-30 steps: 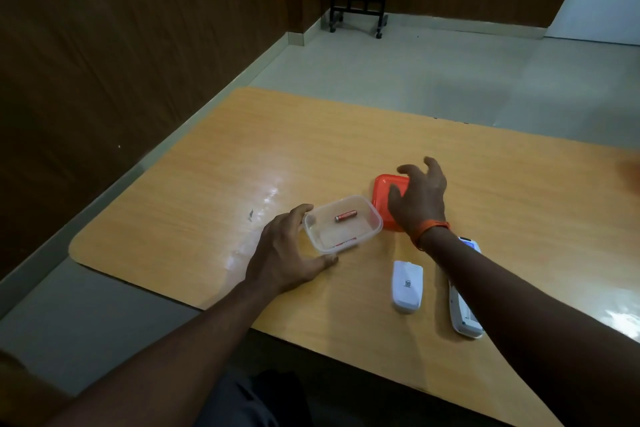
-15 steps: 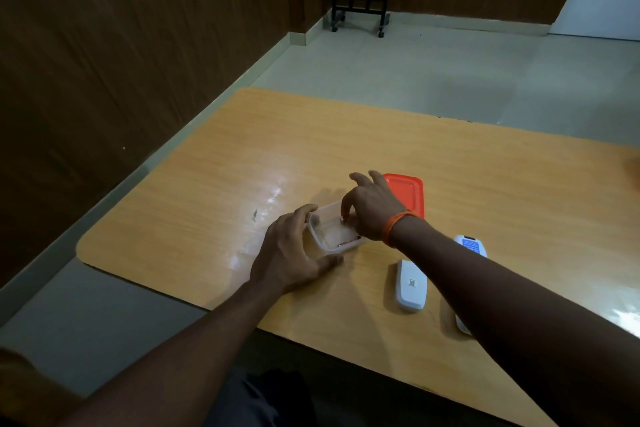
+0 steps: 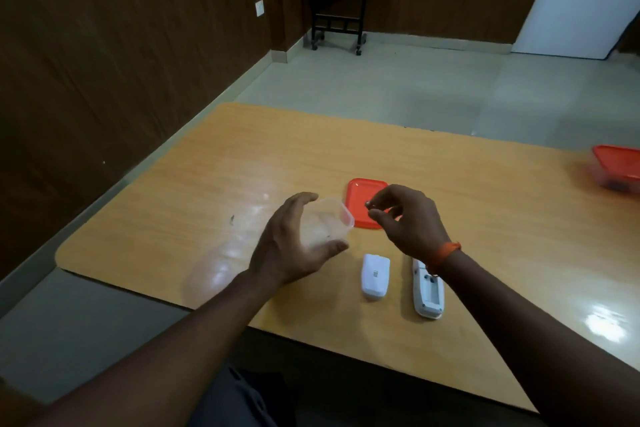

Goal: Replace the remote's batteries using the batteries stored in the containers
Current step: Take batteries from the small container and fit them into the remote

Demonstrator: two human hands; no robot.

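My left hand (image 3: 289, 246) grips a clear plastic container (image 3: 325, 224), lifted and tilted above the table; it looks empty. My right hand (image 3: 407, 218) is raised just right of it, fingers pinched on batteries (image 3: 369, 205), of which only a metal end shows. Behind that hand the container's orange lid (image 3: 360, 198) lies flat. The white remote (image 3: 427, 291) rests face down near the front edge with its battery bay uncovered, partly hidden by my right wrist. Its white battery cover (image 3: 375, 276) lies to the left of it.
A second container with an orange lid (image 3: 618, 170) stands at the table's (image 3: 485, 191) far right edge. The table's rounded left corner and front edge are close to my arms. A black trolley (image 3: 337, 0) stands against the far wall.
My right hand reached into the clear container, took the batteries out and rose with them. My left hand lifted and tilted the container off the table.
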